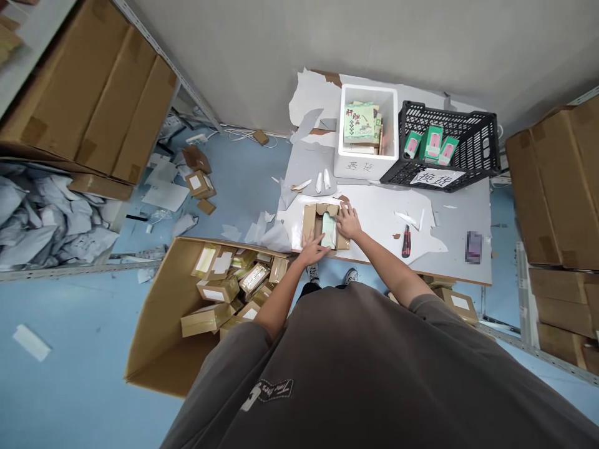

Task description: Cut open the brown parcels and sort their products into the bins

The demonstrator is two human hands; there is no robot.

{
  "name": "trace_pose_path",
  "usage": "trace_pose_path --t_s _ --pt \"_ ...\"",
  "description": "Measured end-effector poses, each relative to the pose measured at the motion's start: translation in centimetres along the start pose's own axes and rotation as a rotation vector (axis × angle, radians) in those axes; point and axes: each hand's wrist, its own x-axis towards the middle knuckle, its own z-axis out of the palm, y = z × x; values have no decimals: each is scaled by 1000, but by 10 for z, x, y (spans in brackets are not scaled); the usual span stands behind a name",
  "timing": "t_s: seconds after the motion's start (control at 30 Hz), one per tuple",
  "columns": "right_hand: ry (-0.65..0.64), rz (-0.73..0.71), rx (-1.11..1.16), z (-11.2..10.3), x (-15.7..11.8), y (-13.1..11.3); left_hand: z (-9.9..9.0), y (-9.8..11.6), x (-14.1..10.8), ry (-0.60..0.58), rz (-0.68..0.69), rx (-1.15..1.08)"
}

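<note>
An opened cardboard box [308,219] lies at the front edge of the table with its flaps folded outward. Inside it sits a pale green packet or small box [329,232]. My left hand [313,249] rests on the box's near left side, fingers spread, one fingertip reaching to the pale green item. Over the right flap lies my right hand [349,222], its fingers stretched apart and touching the cardboard near the green item. The undersides of both hands are hidden. To the right, a red and black box cutter [406,241] lies on the table.
A white foam box [365,163] holding green-printed packages and a black crate [477,140] with green boxes stand at the back. Scraps of paper lie on the table [461,215]. Left of me is a large carton [161,312] of taped parcels. Shelves with cartons [93,87] flank both sides.
</note>
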Motion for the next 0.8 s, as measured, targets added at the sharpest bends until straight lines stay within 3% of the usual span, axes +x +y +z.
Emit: trace_pose_path --t_s 0.1,0.33,0.5,0.6,0.8 --pt "20 -11 -22 -3 2 -4 6 0 -1 28 6 -25" --pt "-55 210 -85 9 32 -13 29 -2 3 153 24 62" --pt "52 161 -93 14 28 -17 37 -11 6 173 56 87" --pt "50 124 -123 11 30 -19 36 -13 5 175 70 86" --pt "27 193 -114 12 69 -24 36 -13 4 149 47 79"
